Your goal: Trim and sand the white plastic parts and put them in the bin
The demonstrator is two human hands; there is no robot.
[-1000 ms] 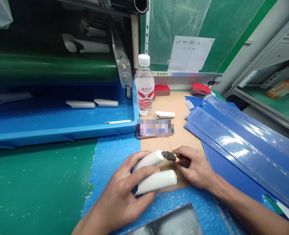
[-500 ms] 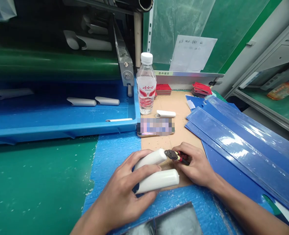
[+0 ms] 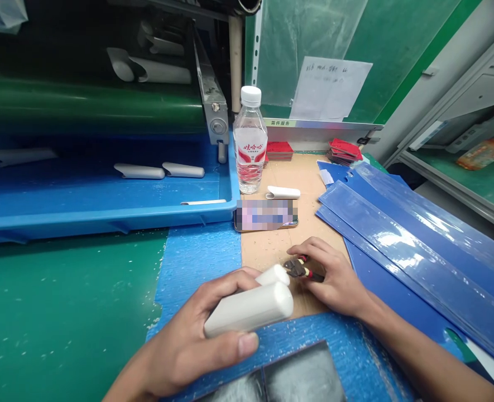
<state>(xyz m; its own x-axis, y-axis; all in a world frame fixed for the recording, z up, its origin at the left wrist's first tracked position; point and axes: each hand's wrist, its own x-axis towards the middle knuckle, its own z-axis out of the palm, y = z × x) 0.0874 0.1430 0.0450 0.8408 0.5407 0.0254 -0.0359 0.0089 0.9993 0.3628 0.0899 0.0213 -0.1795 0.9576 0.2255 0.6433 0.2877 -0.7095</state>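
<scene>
My left hand point(image 3: 188, 335) is closed round two white rounded plastic tubes. The nearer tube point(image 3: 249, 310) lies above my thumb, its rounded end pointing right. It partly covers the farther tube point(image 3: 275, 274), whose end shows just behind it. My right hand point(image 3: 341, 282) grips a pair of cutting pliers point(image 3: 297, 268) with dark jaws and red-and-yellow handles. The jaws are at the tip of the farther tube; whether they touch it I cannot tell. Another white tube point(image 3: 283, 193) lies beyond, behind a phone point(image 3: 265, 216).
A blue tray point(image 3: 104, 215) holding several white tubes stands left, under a green conveyor belt point(image 3: 91, 111). A water bottle point(image 3: 250, 145) stands by its corner. Blue plastic sheets point(image 3: 389, 234) lie right, red stacks point(image 3: 343, 152) behind. A dark panel point(image 3: 301, 371) is in front.
The tubes have turned in my left hand, so the nearer one now overlaps the farther one, and both ends have shifted. The pliers' jaws have opened slightly and stay near the farther tube's tip.
</scene>
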